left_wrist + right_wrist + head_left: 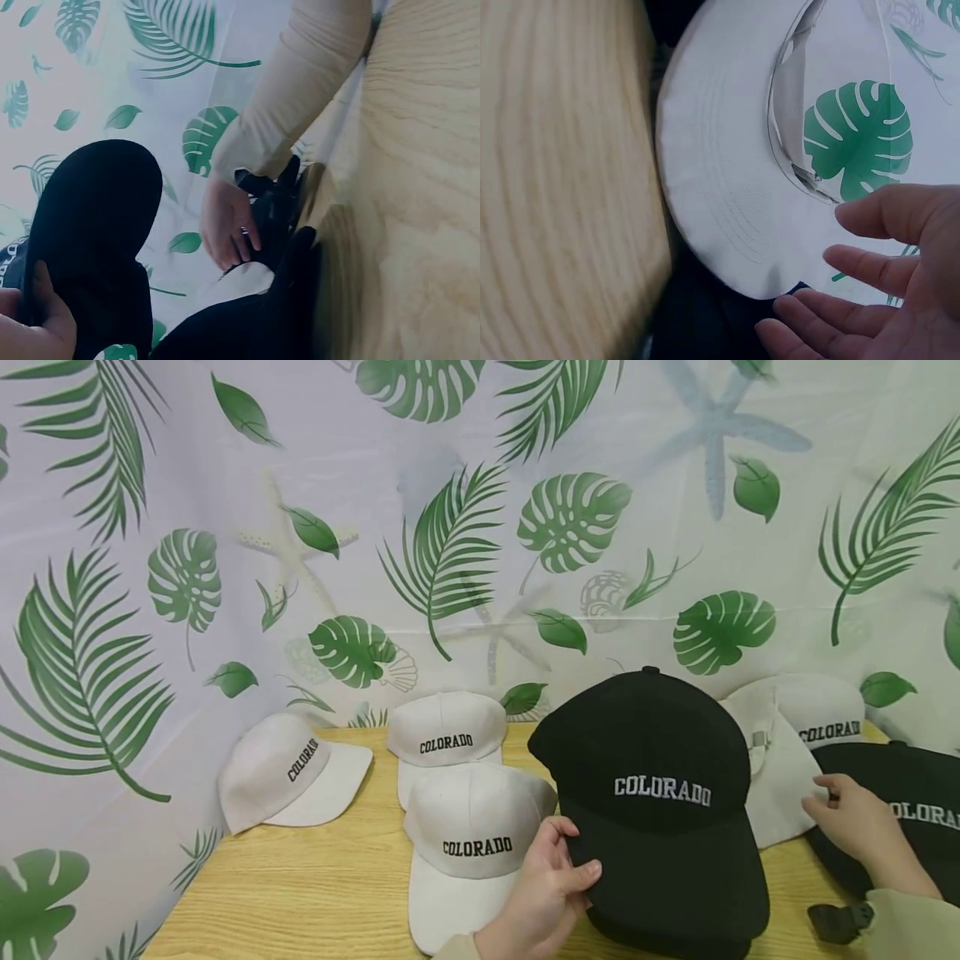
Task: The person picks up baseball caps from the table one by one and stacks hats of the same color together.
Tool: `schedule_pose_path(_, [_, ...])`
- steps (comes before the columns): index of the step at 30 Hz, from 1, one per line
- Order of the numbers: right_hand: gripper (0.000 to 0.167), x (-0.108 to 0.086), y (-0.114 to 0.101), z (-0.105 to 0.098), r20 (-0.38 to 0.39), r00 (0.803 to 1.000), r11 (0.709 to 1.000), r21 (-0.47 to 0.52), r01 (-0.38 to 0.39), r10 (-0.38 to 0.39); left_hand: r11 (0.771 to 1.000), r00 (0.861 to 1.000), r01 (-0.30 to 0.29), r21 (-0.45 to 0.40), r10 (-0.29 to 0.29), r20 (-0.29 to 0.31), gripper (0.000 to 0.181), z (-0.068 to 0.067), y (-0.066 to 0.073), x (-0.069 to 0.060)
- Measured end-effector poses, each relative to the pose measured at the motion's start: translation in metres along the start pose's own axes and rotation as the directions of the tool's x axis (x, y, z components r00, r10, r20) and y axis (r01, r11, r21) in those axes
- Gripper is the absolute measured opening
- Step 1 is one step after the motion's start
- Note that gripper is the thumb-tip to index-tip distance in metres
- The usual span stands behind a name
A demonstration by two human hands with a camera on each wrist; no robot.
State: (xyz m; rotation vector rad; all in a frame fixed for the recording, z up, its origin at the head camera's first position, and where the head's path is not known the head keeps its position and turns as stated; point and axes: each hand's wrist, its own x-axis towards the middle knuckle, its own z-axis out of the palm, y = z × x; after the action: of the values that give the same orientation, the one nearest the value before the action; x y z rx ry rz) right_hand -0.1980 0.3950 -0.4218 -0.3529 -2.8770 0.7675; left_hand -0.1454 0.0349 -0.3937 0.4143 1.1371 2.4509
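In the head view my left hand (540, 889) grips the left edge of the brim of a black cap (660, 743) lettered COLORADO, thumb in front. The cap stands upright, facing me. Another dark brim (667, 939) shows just below it. My right hand (862, 827) is beside a tilted white cap (783, 789), partly hidden behind the black one. In the right wrist view the fingers are spread and loosely bent near the white brim (720, 150), with nothing between them; whether a fingertip touches it I cannot tell.
Two white caps stand one before the other, the front one (476, 835) overlapping the rear one (447, 727). Another white cap (292, 772) sits far left. At right are a white cap (832, 702) and a black cap (926, 777). A leaf-printed cloth (465, 443) backs the wooden table (322, 877).
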Motion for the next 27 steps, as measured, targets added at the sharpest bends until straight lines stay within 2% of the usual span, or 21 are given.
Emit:
schedule_pose_path(5, [0.050, 0.001, 0.002, 0.000, 0.030, 0.998, 0.998, 0.006, 0.059, -0.059, 0.997, 0.997, 0.066, 0.032, -0.065, -0.048, 0.036, -0.001, -0.006, 0.000])
schedule_pose_path(8, [0.051, 0.003, 0.004, 0.002, 0.029, 0.997, 0.997, 0.003, 0.072, -0.072, 0.997, 0.996, 0.066, 0.030, -0.064, -0.069, 0.037, 0.000, -0.007, 0.000])
schedule_pose_path(11, [0.051, 0.002, 0.004, 0.001, 0.024, 0.997, 0.997, -0.002, 0.079, -0.079, 0.999, 0.997, 0.045, 0.022, -0.043, -0.064, 0.037, 0.000, -0.006, 0.002])
schedule_pose_path(14, [0.050, 0.000, 0.001, -0.002, 0.020, 0.996, 0.996, -0.006, 0.084, -0.084, 1.000, 0.999, 0.028, 0.007, -0.028, -0.033, 0.037, 0.000, -0.005, 0.003])
schedule_pose_path(19, [0.050, -0.001, -0.006, -0.006, 0.012, 0.994, 0.994, -0.005, 0.111, -0.111, 0.998, 0.998, 0.054, -0.023, -0.054, 0.020, 0.037, 0.003, -0.004, 0.000])
schedule_pose_path(22, [0.050, -0.001, -0.009, -0.006, 0.000, 0.993, 0.993, -0.001, 0.116, -0.116, 0.996, 0.997, 0.082, -0.021, -0.081, 0.013, 0.038, 0.005, -0.006, -0.004])
schedule_pose_path(27, [0.046, -0.003, -0.011, -0.004, -0.014, 0.993, 0.993, -0.007, 0.120, -0.120, 0.994, 0.993, 0.110, -0.003, -0.111, -0.042, 0.039, 0.007, -0.009, -0.006])
